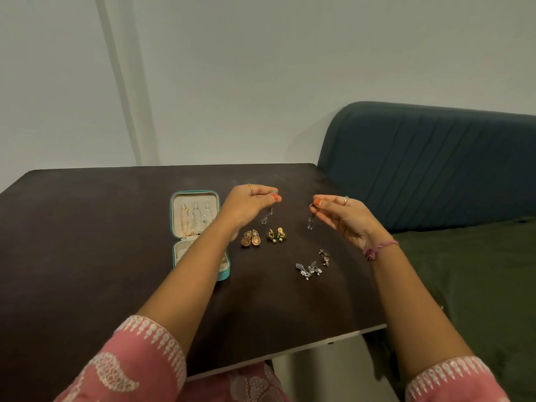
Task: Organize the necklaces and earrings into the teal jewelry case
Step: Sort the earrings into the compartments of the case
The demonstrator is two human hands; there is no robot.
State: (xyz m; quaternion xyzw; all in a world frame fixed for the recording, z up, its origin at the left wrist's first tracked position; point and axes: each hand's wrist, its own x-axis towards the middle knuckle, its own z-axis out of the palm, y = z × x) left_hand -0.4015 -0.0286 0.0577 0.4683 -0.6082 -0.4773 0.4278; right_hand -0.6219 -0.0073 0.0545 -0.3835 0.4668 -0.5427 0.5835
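Nearest, right of the open teal case (177,226), lie silver pearl earrings (309,269). Farther, gold earrings (251,238) and green earrings (276,235) sit beside it. Beyond, left hand (249,203) and right hand (345,217) each pinch a dangling silver earring (266,215).

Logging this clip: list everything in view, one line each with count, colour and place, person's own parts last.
teal jewelry case: 1, teal, open, table left
necklaces: about 3, gold and silver, hung in case lid
round earrings: 2, gold, table centre
green earrings: 2, green-gold, beside the round ones
pearl earrings: 2, silver, table right
small earrings: 2, dark gold, by the pearl ones
drop earrings: 2, silver, one dangling from each hand
table: 1, dark brown
sofa: 1, blue, right
left hand: pinches one drop earring
right hand: pinches the other
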